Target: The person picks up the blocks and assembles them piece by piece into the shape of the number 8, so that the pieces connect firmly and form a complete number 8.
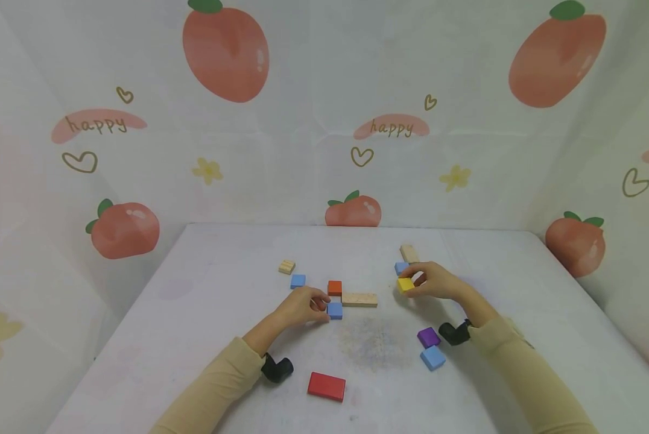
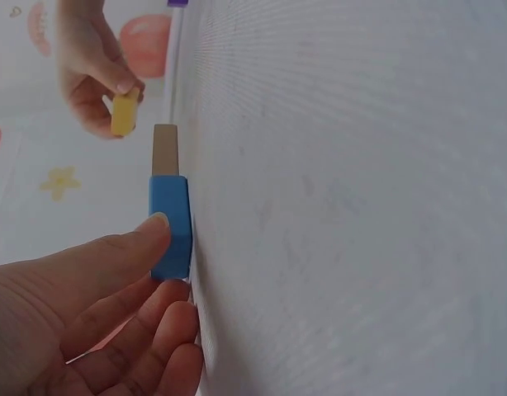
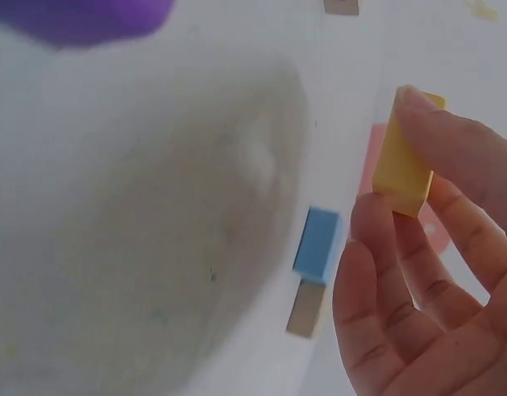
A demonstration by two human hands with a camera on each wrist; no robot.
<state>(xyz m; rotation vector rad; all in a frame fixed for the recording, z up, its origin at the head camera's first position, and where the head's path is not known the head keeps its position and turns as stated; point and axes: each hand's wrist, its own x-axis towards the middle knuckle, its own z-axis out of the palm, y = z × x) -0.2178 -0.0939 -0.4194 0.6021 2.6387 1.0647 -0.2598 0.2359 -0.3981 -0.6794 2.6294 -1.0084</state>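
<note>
My right hand (image 1: 435, 281) pinches a yellow block (image 3: 405, 161) between thumb and fingers, held above the table. Close behind it, a blue block (image 1: 402, 268) touches a plain wooden block (image 1: 409, 253). My left hand (image 1: 301, 306) has its thumb and curled fingers at a blue block (image 2: 170, 235) lying on the table; the thumb presses its face and the fingers are at its near edge. Beside that block are an orange-red block (image 1: 335, 288) and a long plain wooden block (image 1: 359, 299). The left wrist view also shows the yellow block in the right hand.
Left of centre lie a blue block (image 1: 298, 281) and a small wooden block (image 1: 287, 266). A red block (image 1: 327, 386) lies near the front. At the right, a purple block (image 1: 429, 337) touches a blue block (image 1: 433, 358). A printed cloth (image 1: 303, 132) hangs behind the table.
</note>
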